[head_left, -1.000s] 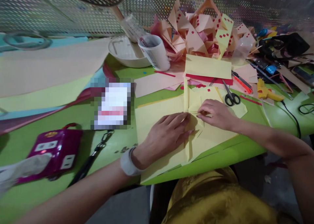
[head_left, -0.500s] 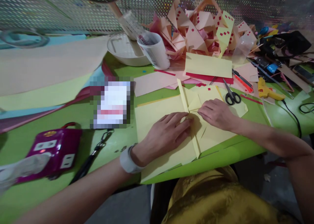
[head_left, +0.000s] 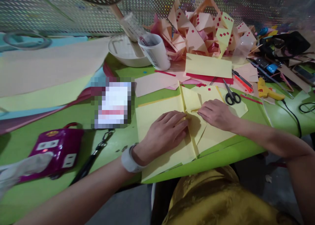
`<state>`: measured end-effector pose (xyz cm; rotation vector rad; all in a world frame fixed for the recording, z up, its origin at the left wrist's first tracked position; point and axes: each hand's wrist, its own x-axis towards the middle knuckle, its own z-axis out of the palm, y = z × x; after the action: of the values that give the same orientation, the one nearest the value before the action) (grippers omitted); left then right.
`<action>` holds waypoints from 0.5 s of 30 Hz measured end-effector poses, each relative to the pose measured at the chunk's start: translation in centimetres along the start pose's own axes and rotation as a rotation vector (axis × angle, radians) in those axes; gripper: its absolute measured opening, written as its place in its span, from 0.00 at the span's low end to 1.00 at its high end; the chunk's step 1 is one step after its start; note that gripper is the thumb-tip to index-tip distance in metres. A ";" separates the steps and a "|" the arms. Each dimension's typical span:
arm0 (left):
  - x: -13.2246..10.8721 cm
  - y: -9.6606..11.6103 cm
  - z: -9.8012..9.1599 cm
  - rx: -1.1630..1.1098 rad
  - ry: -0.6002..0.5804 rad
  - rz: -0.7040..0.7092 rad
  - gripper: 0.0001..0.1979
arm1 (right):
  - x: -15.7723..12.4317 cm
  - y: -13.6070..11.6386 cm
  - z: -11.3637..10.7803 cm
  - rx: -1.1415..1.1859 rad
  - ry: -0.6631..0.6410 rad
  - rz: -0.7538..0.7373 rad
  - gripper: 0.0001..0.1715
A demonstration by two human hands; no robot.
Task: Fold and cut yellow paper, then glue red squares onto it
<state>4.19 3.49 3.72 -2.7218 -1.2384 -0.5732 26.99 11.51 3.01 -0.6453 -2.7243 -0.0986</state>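
Observation:
A folded pale yellow paper piece (head_left: 190, 101) lies on a stack of yellow sheets (head_left: 152, 115) at the front edge of the green table (head_left: 118, 143). My left hand (head_left: 163, 133) lies flat on the left half of the paper, fingers stretched out and pressing down. My right hand (head_left: 216, 113) rests on the right half, fingers together, with the fingertips on the centre crease. A white band sits on my left wrist. Neither hand holds anything up.
Black-handled scissors (head_left: 231, 95), a yellow glue gun (head_left: 268, 92) and a red knife (head_left: 242, 80) lie right of the paper. A heap of folded pink and yellow shapes (head_left: 201, 28), a white cup (head_left: 155, 51) and a white bowl (head_left: 123, 51) stand behind. A magenta box (head_left: 52, 151) sits front left.
The upright yellow flap has been pushed over to the left and pressed flatter. Both hands have stayed on the paper, shifting only slightly.

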 end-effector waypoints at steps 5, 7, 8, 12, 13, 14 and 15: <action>-0.1 0.1 0.1 0.009 -0.010 -0.043 0.13 | -0.1 0.0 0.0 0.011 -0.002 0.008 0.15; -0.1 0.1 0.2 0.017 -0.013 -0.043 0.14 | -0.1 0.0 0.0 0.020 -0.007 0.009 0.15; -0.1 0.2 0.2 0.016 -0.014 -0.046 0.14 | -0.1 0.0 0.0 0.029 -0.012 0.013 0.15; -0.1 0.2 0.2 0.004 -0.013 -0.060 0.15 | 0.0 0.0 -0.1 0.145 -0.037 0.071 0.13; -0.1 0.2 0.2 0.015 -0.006 -0.050 0.14 | 0.0 0.1 -0.1 0.191 -0.040 0.101 0.12; -0.1 0.2 0.2 0.030 0.000 -0.037 0.14 | 0.1 0.1 -0.2 0.243 -0.045 0.139 0.12; 0.0 0.2 0.2 0.047 0.006 -0.025 0.13 | 0.2 0.1 -0.2 0.297 -0.053 0.180 0.12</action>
<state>4.39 3.40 3.54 -2.6679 -1.2690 -0.5470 26.98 11.64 3.26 -0.8075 -2.6387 0.3633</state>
